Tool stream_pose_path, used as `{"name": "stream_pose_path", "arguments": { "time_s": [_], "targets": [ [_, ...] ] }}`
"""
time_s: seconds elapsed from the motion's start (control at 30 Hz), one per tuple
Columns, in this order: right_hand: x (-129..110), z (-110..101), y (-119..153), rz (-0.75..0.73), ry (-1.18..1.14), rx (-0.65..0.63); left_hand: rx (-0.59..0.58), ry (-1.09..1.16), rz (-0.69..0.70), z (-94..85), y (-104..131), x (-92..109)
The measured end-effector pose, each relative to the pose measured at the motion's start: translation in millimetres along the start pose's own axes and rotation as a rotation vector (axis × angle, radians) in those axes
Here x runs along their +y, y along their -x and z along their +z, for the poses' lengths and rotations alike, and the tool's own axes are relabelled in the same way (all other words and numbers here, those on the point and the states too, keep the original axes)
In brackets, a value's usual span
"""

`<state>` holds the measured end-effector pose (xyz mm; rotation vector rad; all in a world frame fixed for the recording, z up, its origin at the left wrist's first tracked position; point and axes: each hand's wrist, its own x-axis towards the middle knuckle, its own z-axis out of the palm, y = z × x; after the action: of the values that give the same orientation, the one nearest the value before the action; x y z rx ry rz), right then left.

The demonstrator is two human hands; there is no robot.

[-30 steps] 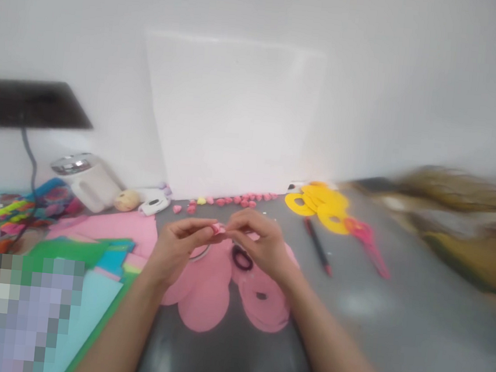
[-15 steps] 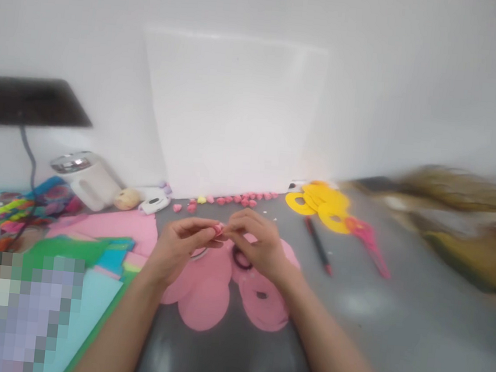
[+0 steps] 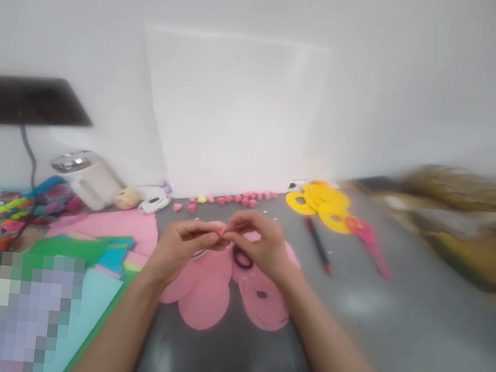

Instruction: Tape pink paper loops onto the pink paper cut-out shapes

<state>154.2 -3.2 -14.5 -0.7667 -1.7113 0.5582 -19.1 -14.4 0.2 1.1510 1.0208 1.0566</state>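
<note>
Pink piece (image 3: pixel 221 232) hangs over the pink discs (image 3: pixel 204 303) in the closed grip of our left hand (image 3: pixel 177 249) and right hand (image 3: pixel 261 240), the two nearer together than a second ago, hiding more of it, which we judge a tighter pinch.

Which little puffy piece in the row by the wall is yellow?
The small, puffy yellow piece toward the row's left end; the others are small, puffy pink pieces.
</note>
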Motion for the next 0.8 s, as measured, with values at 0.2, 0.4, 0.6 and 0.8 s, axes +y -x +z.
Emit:
{"name": "stream_pose_path", "arguments": {
  "time_s": [0.2, 0.4, 0.6, 0.8],
  "targets": [
    [-8.2, -2.3, -2.2, 0.074, -0.061, 0.000, -0.041, 0.035, 0.005, -0.3, 0.6, 0.5],
    [-10.0, 0.4, -2.5, 0.110, -0.111, 0.054, 0.004, 0.059, 0.016, 3.5, 0.7, -0.9],
    [-9.5, 0.4, -4.4, -0.023, -0.003, 0.033, 0.003, 0.072, 0.020, 3.2, 1.0, -0.4],
    [-11.4, 0.7, -4.9, -0.010, -0.062, -0.034, 0.024, 0.123, 0.008, 4.4, 1.4, -0.2]
  ]
}}
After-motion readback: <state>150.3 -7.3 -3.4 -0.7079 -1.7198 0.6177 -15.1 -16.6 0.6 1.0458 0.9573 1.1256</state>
